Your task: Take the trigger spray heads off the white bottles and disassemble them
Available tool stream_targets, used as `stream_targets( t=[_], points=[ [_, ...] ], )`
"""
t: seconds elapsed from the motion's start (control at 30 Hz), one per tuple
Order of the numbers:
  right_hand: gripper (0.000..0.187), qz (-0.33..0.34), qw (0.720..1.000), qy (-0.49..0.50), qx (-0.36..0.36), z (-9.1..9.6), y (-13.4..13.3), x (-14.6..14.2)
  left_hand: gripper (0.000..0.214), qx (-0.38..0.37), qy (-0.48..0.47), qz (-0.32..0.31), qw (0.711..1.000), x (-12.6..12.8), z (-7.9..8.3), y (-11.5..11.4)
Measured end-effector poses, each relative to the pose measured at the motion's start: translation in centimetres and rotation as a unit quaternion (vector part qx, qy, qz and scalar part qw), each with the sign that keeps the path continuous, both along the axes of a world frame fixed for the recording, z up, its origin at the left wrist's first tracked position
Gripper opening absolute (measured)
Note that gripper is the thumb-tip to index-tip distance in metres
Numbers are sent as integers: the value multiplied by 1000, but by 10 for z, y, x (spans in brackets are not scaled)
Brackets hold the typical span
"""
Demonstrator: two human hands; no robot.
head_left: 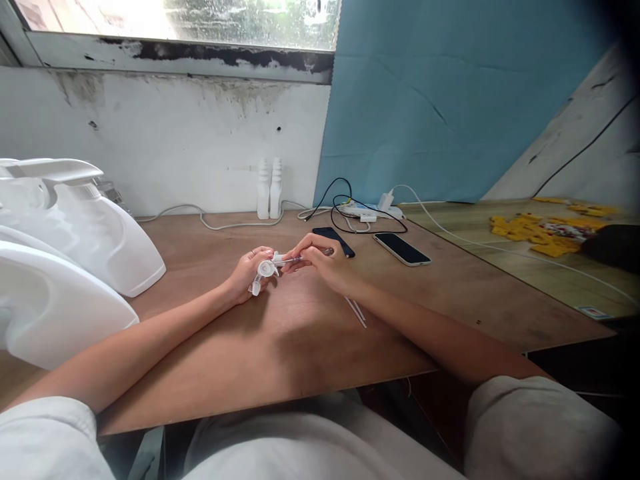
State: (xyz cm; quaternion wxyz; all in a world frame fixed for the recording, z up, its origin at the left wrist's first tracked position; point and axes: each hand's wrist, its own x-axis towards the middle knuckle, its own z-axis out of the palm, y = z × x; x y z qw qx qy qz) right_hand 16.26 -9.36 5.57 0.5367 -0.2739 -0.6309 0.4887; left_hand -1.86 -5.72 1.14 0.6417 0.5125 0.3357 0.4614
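Over the middle of the table, my left hand (pixel 246 275) is closed around a small white plastic part (pixel 267 269) with a round ringed face and a short tab at its lower end. From the right, my right hand (pixel 325 260) pinches a slim, shiny metal tool (pixel 296 259), whose exact kind I cannot make out. The tool's tip points toward the white part and seems to meet it, though fingers partly hide the spot. Below my right wrist, thin white strips (pixel 356 312) lie on the brown tabletop (pixel 240 360).
Large white plastic shells (pixel 115 233) stand at the left. Two ribbed white pieces (pixel 270 190) are upright by the wall. Behind my right hand lie a dark phone (pixel 345 245), another phone (pixel 403 249) and a power strip (pixel 370 212) with cables. Yellow pieces (pixel 530 232) lie at far right.
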Motion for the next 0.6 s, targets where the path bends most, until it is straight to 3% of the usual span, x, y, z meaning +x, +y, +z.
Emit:
stream_targets(
  t=[0.13, 0.3, 0.6],
  points=[
    [6, 40, 996, 35, -68, -4, 15, 6, 31, 102, 95, 65, 988, -4, 1, 6],
    [5, 48, 994, 45, -90, -10, 23, 11, 31, 226, 193, 137, 945, -13, -1, 16],
    [8, 50, 997, -20, -64, -14, 23, 11, 30, 296, 256, 182, 902, -20, -13, 26]
  ],
)
